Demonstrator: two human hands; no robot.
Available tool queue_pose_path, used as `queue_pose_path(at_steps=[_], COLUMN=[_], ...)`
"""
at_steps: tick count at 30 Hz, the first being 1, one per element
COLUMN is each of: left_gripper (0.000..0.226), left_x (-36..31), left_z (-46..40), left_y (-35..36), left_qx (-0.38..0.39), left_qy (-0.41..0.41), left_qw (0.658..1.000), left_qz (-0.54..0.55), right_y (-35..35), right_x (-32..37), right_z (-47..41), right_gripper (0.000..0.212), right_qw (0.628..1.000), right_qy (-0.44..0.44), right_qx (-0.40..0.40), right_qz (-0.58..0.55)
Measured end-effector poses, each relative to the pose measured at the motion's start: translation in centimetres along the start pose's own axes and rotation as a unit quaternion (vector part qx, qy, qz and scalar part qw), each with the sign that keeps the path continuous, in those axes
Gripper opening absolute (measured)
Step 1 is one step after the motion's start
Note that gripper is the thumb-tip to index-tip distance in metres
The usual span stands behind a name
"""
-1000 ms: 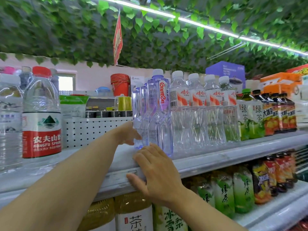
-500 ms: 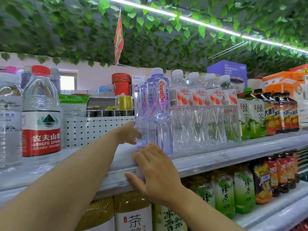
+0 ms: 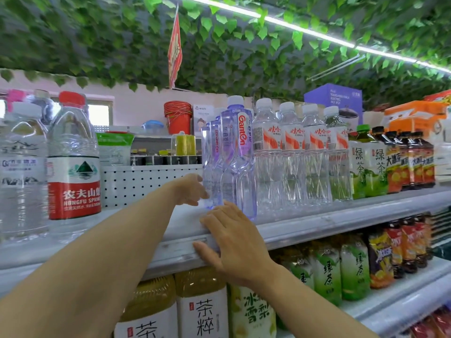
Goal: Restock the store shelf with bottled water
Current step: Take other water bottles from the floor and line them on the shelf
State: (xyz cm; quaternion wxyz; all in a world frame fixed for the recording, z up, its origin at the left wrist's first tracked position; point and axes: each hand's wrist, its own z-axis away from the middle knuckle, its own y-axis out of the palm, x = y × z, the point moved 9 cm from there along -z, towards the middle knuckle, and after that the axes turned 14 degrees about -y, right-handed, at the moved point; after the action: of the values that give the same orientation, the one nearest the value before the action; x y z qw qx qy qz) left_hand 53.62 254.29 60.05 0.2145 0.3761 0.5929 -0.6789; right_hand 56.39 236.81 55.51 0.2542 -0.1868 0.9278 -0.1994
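Note:
A row of purple-tinted Ganten water bottles (image 3: 238,157) stands front to back on the top shelf (image 3: 317,219). My left hand (image 3: 191,190) reaches onto the shelf and touches the lower side of a rear bottle (image 3: 207,172) in that row; its fingertips are partly hidden behind the plastic. My right hand (image 3: 231,240) rests with relaxed fingers on the shelf's front lip, just below the front Ganten bottle. To the right stand clear water bottles with orange labels (image 3: 292,154).
Large Nongfu Spring bottle (image 3: 73,157) and other big water bottles (image 3: 22,167) stand at the shelf's left. A bare stretch of shelf lies between them and the Ganten row. Green tea (image 3: 366,162) and dark drink bottles (image 3: 410,159) fill the right; tea bottles (image 3: 202,311) sit below.
Almost nothing has moved. Both hands keep their places at the Ganten row; the view has shifted only slightly.

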Motion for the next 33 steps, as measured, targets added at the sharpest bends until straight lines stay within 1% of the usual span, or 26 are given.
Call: queue_pose_path(at_steps=[2, 5, 7, 10, 13, 16, 18, 21, 24, 28, 31, 33], left_gripper=[0.064, 0.061, 0.058, 0.054, 0.044, 0.035, 0.031, 0.025, 0.024, 0.021, 0.024, 0.027], left_x=[0.1, -0.2, -0.4, -0.4, 0.2, 1.1, 2.0, 4.2, 7.2, 13.2, 17.9, 20.6], left_z=[1.3, 4.2, 6.6, 10.4, 14.1, 17.4, 19.0, 20.3, 20.4, 19.5, 19.4, 19.6], left_y=[-0.8, -2.2, -2.8, -3.1, -2.6, -1.7, -0.1, 4.1, 10.2, 19.5, 26.0, 29.9], left_qx=[-0.025, -0.071, -0.084, -0.087, -0.095, -0.118, -0.115, -0.052, 0.025, 0.141, 0.193, 0.215], left_qy=[-0.004, 0.024, 0.058, 0.121, 0.170, 0.208, 0.229, 0.233, 0.216, 0.132, 0.083, 0.059], left_qw=[0.999, 0.996, 0.994, 0.988, 0.978, 0.966, 0.961, 0.963, 0.971, 0.980, 0.978, 0.974], left_qz=[-0.039, -0.057, -0.030, 0.033, 0.074, 0.101, 0.105, 0.125, 0.097, 0.050, -0.007, -0.037], right_y=[0.0, -0.3, -0.5, -1.0, -1.7, -2.4, -2.7, -2.6, -1.7, -0.3, 0.7, 1.2], right_x=[0.1, 0.2, 0.2, 0.6, 1.7, 2.7, 3.2, 4.1, 5.3, 7.0, 8.1, 8.8], right_z=[0.0, 0.0, 0.2, 1.4, 3.1, 5.9, 8.4, 13.3, 19.2, 26.9, 32.6, 36.7], right_gripper=[0.033, 0.035, 0.037, 0.047, 0.051, 0.055, 0.056, 0.057, 0.057, 0.055, 0.051, 0.053], right_qw=[1.000, 1.000, 0.999, 0.994, 0.990, 0.984, 0.978, 0.966, 0.951, 0.927, 0.911, 0.897], right_qy=[0.002, 0.009, 0.038, 0.110, 0.144, 0.177, 0.207, 0.243, 0.269, 0.299, 0.310, 0.329], right_qx=[0.003, -0.002, -0.006, -0.008, -0.010, 0.007, 0.027, 0.082, 0.146, 0.226, 0.274, 0.297], right_qz=[-0.003, -0.004, -0.006, 0.003, 0.001, 0.016, 0.021, 0.040, 0.040, 0.027, 0.005, -0.018])
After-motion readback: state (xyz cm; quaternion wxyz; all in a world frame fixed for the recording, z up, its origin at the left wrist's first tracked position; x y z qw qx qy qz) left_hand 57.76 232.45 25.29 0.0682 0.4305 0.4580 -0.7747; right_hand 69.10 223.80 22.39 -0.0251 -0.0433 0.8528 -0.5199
